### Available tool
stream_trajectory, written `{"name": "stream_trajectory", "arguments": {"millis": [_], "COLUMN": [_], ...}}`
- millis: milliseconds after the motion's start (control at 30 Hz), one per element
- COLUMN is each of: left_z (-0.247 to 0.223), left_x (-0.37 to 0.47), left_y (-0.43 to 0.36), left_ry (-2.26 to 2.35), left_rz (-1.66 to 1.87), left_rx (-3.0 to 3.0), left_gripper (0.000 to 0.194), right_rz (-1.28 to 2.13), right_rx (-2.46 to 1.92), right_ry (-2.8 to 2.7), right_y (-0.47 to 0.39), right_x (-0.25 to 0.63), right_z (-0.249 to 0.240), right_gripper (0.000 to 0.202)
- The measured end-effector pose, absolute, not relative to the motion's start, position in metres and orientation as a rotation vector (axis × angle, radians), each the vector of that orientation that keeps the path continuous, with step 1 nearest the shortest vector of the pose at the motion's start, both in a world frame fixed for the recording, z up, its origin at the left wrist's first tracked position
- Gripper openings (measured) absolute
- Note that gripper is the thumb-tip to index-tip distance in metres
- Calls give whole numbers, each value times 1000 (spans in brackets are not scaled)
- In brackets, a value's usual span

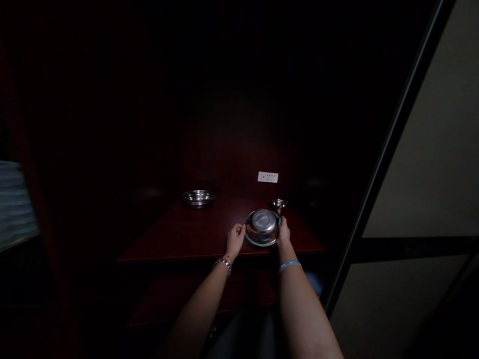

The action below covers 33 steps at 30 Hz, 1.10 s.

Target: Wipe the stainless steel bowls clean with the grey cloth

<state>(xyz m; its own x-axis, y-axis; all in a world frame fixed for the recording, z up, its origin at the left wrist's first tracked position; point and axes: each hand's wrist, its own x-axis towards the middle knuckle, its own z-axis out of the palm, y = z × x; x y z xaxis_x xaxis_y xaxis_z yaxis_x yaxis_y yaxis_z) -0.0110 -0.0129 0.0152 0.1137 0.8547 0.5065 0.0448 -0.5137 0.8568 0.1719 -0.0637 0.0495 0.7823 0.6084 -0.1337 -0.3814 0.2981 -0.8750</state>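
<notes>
"Where's the round, shiny silver metal bowl?"

"At the dark-red wooden shelf's front, underside showing; left hand and right hand hold opposite sides."

"Any tip?"

"Grip evenly, avoiding the silver metal stemmed cup beyond."

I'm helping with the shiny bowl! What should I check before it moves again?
1. Left hand and right hand at the shiny bowl's edge: ok.
2. Bowl right way up: not ok, its bottom shows.
3. Bowl clear of the small metal cup: cannot tell, they overlap in this view.
4. Stacked dishes sitting flat on the shelf: ok.
5. Bright light inside the cupboard: not ok, it's quite dark.
</notes>
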Motion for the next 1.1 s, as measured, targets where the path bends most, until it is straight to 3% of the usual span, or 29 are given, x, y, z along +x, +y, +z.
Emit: {"name": "stream_trajectory", "arguments": {"millis": [1100], "left_z": [15], "left_x": [-12], "left_y": [-18], "left_ry": [890], "left_rz": [1612], "left_rx": [1684], "left_gripper": [26], "right_rz": [584], "right_rx": [-1152], "right_ry": [-180], "right_y": [-65], "right_x": [167], "right_z": [53], "right_gripper": [35]}}
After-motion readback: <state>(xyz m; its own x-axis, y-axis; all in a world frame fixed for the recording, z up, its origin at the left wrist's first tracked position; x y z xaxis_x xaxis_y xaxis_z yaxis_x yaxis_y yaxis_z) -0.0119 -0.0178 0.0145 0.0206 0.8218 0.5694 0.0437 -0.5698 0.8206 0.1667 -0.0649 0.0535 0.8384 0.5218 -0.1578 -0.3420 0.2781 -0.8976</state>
